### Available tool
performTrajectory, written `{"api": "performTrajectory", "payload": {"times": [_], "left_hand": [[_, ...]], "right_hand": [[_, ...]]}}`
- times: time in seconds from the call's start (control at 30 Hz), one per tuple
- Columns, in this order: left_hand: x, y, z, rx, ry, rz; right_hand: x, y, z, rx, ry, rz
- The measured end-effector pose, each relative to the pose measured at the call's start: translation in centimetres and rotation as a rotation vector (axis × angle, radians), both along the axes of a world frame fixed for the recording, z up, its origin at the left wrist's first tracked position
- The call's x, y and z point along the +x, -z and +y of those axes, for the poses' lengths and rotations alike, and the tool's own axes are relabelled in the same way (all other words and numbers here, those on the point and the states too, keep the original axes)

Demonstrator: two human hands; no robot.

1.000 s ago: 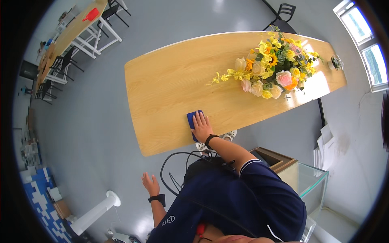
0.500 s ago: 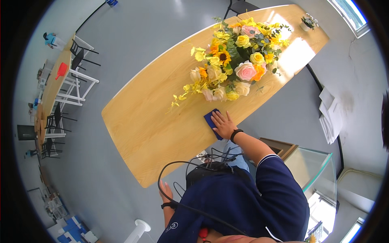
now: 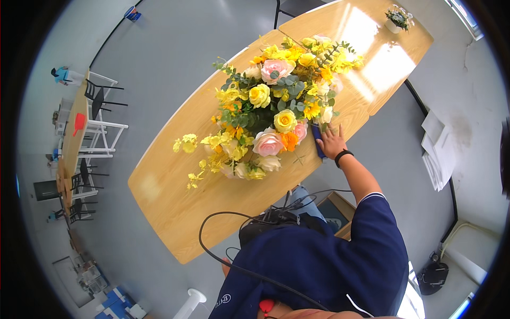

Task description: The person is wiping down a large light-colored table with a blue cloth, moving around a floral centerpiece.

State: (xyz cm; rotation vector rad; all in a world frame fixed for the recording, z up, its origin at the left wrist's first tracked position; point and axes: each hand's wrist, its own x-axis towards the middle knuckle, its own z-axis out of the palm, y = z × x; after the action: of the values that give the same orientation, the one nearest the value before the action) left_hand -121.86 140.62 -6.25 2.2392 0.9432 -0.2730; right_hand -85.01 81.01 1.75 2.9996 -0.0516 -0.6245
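Observation:
My right hand lies flat with fingers stretched out, on a folded dark blue cloth near the table's near edge. The palm and fingers cover part of the cloth. Right beside it, to the left, stands a large flower arrangement of yellow, pink, orange and cream blooms with green leaves. It sits on the light wooden table. Only a sliver of my left hand shows low beside my body, away from the table, its fingers mostly hidden.
A small white pot of flowers stands at the table's far right end. White sheets lean against the right wall. Black cables loop before my waist. Far left, another table has black chairs and a person nearby.
My right hand and the blue cloth have moved right and farther away along the table's near edge. The view has shifted, with the flowers now lower left. My left hand is more hidden.

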Motion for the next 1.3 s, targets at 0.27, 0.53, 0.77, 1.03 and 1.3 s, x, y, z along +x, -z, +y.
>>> {"api": "performTrajectory", "payload": {"times": [0.27, 0.53, 0.77, 1.03, 1.3], "left_hand": [[1.3, -2.7, -2.8, -0.025, 0.026, 0.093], [0.2, -2.3, -4.4, 0.032, -0.004, 0.032], [4.0, -4.4, -8.7, -0.094, -0.043, -0.011], [-0.1, 4.0, -5.1, -0.013, 0.045, 0.089], [3.8, 4.5, -7.0, -0.17, -0.22, -0.021]], "right_hand": [[4.4, 2.4, -12.0, -0.058, 0.211, -0.257], [8.0, 0.4, -13.6, -0.051, 0.605, -0.083], [4.8, 2.8, -11.4, 0.012, 0.656, -0.258], [1.5, -2.4, -7.4, 0.166, 0.69, -0.073], [1.9, -0.1, -10.0, 0.227, 0.702, -0.35]]}}
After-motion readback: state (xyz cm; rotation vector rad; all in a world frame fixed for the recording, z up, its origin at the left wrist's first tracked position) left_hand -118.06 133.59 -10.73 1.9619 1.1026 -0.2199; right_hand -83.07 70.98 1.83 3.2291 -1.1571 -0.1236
